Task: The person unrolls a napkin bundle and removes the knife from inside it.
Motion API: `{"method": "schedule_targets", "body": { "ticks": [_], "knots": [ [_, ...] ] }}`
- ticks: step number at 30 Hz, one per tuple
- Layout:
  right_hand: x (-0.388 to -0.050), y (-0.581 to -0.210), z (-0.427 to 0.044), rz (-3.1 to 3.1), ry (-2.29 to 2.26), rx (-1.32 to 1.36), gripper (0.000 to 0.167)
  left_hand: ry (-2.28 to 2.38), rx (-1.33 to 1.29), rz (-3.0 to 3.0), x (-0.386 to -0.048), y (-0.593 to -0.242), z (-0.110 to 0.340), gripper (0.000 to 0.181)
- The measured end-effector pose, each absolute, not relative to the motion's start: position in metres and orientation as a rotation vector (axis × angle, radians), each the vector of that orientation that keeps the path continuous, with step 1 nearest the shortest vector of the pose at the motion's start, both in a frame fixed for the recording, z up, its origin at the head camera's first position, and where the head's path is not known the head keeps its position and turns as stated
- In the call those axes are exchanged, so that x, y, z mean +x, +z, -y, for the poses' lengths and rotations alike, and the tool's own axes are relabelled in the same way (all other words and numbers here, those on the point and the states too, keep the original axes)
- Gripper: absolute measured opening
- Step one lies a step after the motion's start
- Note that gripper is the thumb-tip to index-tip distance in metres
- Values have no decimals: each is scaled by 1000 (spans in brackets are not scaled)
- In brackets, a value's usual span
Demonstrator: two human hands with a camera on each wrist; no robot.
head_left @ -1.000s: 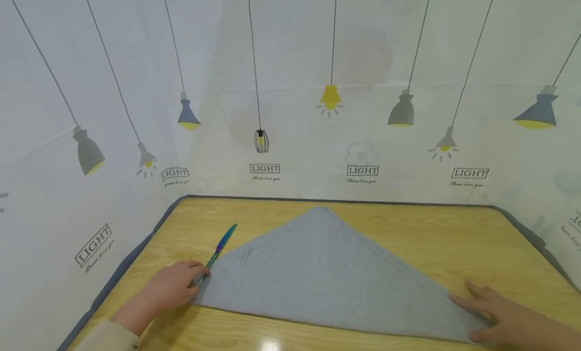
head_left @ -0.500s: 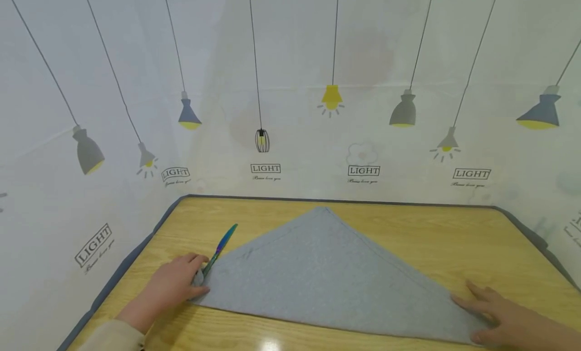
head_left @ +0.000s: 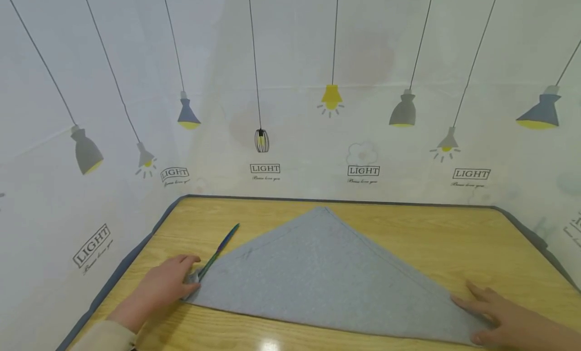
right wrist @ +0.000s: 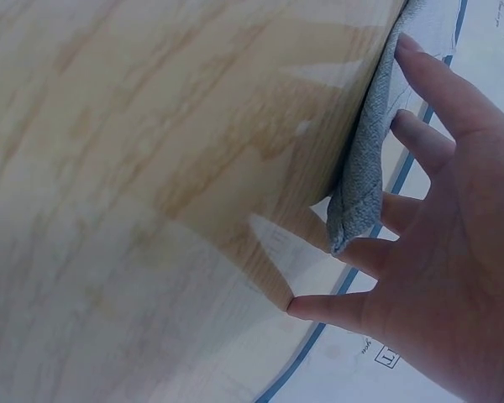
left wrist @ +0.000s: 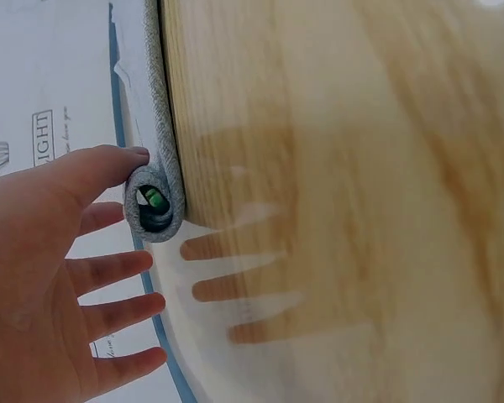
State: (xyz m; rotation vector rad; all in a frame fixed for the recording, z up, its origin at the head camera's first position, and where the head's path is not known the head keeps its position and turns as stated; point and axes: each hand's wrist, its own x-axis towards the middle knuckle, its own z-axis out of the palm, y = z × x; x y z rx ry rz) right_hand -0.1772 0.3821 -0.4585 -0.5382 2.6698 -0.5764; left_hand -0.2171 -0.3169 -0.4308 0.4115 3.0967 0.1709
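Observation:
A grey cloth (head_left: 317, 270) lies on the table, folded in a triangle with its point at the far side. At its left corner a table knife (head_left: 227, 240) with a shiny blue-green blade lies slantwise. The cloth's rolled end (left wrist: 155, 201) wraps the knife's handle (left wrist: 158, 198), whose green end shows inside. My left hand (head_left: 164, 280) is at this roll: its thumb touches the roll, the index finger is partly hidden behind it, and the other fingers are spread straight. On the right corner my right hand (head_left: 504, 310) rests with extended, spread fingers touching the cloth.
The wooden table (head_left: 422, 225) has a dark edge band (head_left: 340, 199). White sheeting (head_left: 299, 139) printed with hanging lamps stands around its back and sides. The table's surface reflects the hands in both wrist views.
My left hand has loosened from around the roll and shifted slightly left, its fingers spreading so the roll shows. The knife has turned, its blade looking narrower. The right hand stays in place.

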Motion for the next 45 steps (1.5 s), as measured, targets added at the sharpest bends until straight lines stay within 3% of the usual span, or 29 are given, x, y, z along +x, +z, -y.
{"method": "schedule_targets", "body": {
  "ticks": [16, 45],
  "knots": [
    [-175, -459, -383, -2682, -560, -560, 73, 190, 362, -3076, -214, -426, 328, 41],
    [-176, -453, -377, -2618, -580, -469, 76, 260, 249, -3017, -213, -431, 355, 53]
  ]
}}
